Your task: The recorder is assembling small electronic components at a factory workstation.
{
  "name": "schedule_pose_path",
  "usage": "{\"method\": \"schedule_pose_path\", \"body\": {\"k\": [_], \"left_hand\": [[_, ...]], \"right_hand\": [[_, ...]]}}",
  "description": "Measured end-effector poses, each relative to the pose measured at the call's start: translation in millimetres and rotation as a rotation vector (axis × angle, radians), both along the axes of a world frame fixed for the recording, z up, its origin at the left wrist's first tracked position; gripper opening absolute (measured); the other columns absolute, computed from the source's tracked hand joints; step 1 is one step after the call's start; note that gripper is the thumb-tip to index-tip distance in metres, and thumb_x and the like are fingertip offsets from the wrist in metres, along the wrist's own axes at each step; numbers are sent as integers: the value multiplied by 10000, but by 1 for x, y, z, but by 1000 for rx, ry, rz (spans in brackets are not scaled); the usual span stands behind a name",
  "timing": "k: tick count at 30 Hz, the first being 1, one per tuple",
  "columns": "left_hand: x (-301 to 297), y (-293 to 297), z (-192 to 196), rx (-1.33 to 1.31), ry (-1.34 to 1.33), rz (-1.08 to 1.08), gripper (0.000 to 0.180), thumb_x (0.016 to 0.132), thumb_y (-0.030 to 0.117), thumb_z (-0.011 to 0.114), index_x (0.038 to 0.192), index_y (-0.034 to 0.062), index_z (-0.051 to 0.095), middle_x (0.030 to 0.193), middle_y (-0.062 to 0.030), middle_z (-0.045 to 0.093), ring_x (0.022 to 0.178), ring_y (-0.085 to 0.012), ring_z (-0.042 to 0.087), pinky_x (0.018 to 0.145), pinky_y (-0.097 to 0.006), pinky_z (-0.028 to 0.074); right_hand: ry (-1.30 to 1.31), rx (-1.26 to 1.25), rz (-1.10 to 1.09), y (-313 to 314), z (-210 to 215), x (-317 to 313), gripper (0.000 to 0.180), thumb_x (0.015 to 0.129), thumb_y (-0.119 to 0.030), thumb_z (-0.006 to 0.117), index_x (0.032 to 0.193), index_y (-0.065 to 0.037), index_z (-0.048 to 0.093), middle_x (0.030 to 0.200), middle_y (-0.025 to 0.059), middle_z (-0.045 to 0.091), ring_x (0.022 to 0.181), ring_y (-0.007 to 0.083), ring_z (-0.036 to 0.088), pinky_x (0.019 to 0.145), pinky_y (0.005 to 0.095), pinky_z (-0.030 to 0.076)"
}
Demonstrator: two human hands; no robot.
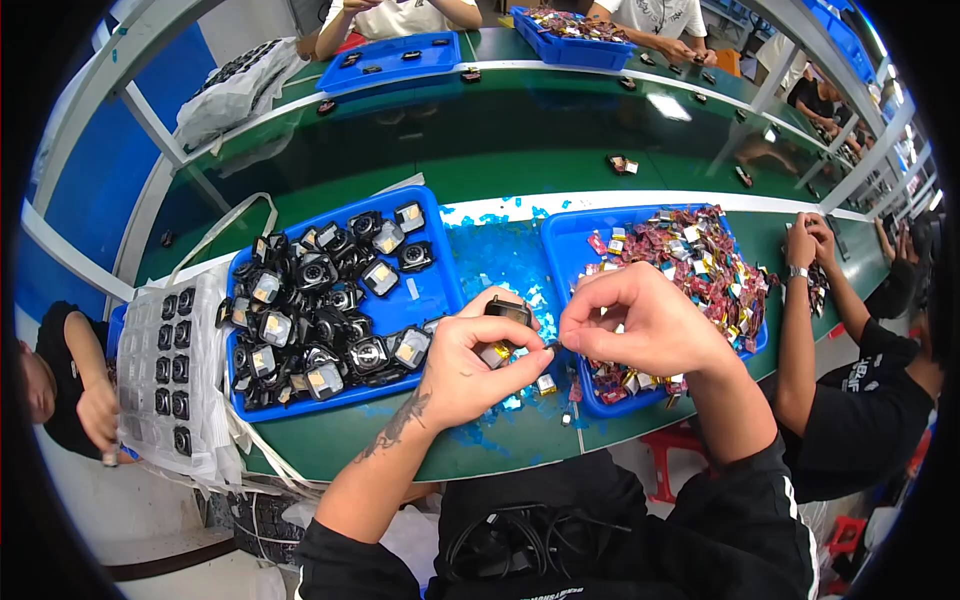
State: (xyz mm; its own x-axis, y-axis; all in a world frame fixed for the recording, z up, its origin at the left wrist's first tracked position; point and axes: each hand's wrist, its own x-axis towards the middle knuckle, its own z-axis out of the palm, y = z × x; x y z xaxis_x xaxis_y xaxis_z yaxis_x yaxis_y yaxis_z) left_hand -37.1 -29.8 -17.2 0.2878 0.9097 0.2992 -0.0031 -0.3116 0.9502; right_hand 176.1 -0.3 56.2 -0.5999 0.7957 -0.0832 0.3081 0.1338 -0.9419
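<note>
Small black module sits pinched in the left hand, held up over the green bench between the two blue trays. Left fingers are curled tight round it; a gold/yellow bit shows just under the black part, near the palm. Right hand is just beside it, thumb & forefinger pressed together at the module's right edge, tips touching or nearly so. What the right fingertips nip is too small to make out.

Left tray, just left of the hands, is heaped w/ black modules, round lens faces & gold squares showing. Right tray holds a pile of small flat packets, red, silver & yellow mixed; right hand & forearm cover its near-left corner. Blue film scraps lie on the bench between the trays, partly hidden under the hands.

Far left, a clear blister sheet w/ rows of black parts hangs over the bench edge; its lower end is cut off by wrinkled plastic. Another person's hands work at the right tray's far corner.
</note>
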Motion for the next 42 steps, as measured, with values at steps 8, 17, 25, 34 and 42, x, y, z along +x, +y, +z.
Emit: {"method": "schedule_pose_path", "body": {"k": [8, 17, 25, 34, 42], "left_hand": [[-2, 0, 0, -121, -57, -104, 124, 737, 48, 788, 836, 8, 726, 857, -83, 649, 863, -177, 579, 752, -307, 466], [4, -2, -1, -155, -268, -95, 102, 749, -18, 750, 837, -18, 699, 984, -95, 591, 887, -154, 557, 774, -272, 460], [8, -10, 3, 162, 99, 217, 158, 764, 45, 752, 921, 63, 750, 1001, -104, 593, 849, -171, 631, 741, -279, 507], [11, -10, 2, 116, 119, 280, 183, 766, 40, 753, 949, 35, 750, 983, -100, 608, 817, -158, 636, 692, -263, 506], [13, -10, -6, 224, 108, 375, 203, 742, 25, 751, 944, 45, 751, 954, -103, 612, 753, -182, 639, 638, -285, 507]], "right_hand": [[109, -112, 75, -2, -9, 2, 97, 829, -29, 611, 876, 40, 659, 788, 4, 626, 732, 42, 546, 672, 218, 483], [194, -224, -31, -15, -7, -3, 73, 832, -24, 598, 856, 38, 630, 804, 13, 613, 756, 47, 548, 681, 220, 491], [129, 8, -217, -21, -24, -11, 93, 839, -52, 644, 857, 38, 657, 763, 23, 618, 699, 47, 555, 600, 229, 496], [-15, 334, -288, -21, -30, -21, 88, 831, -62, 679, 868, 18, 673, 767, 75, 634, 662, 115, 615, 573, 251, 505], [-2, 296, -299, -22, -29, -26, 72, 821, -33, 678, 862, 25, 669, 762, 79, 628, 656, 118, 616, 549, 243, 512]]}}
